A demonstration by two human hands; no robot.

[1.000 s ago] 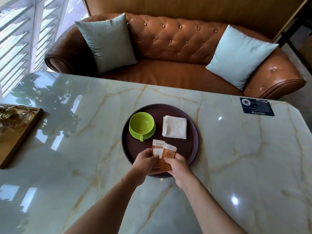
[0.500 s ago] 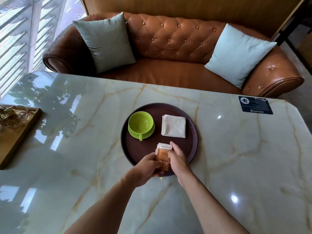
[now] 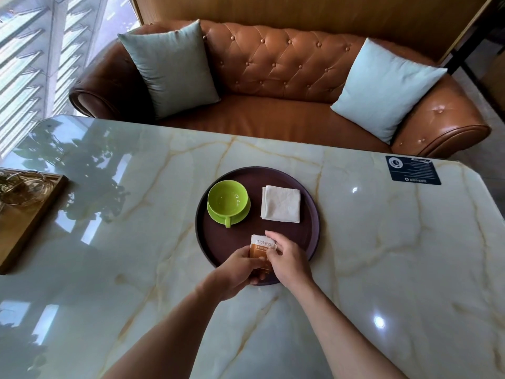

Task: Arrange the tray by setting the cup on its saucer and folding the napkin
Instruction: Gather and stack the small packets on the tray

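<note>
A round dark brown tray (image 3: 308,231) lies on the marble table. On its left part a green cup (image 3: 227,198) stands upright on a green saucer (image 3: 241,216), handle toward me. To the right of the cup lies a folded white napkin (image 3: 281,204). At the tray's near edge both my hands hold orange and white sachets (image 3: 261,246). My left hand (image 3: 240,266) grips them from the left and below. My right hand (image 3: 287,258) pinches them from the right, fingers over their top corner. The lower part of the sachets is hidden by my fingers.
A wooden tray (image 3: 30,214) with glassware sits at the table's left edge. A dark blue card (image 3: 412,170) lies at the far right corner. Beyond the table stands a brown leather sofa (image 3: 273,77) with two pale cushions.
The sachets were fanned apart a second ago. Now they are stacked together and held lower, near the tray's front edge, with my right hand over them.
</note>
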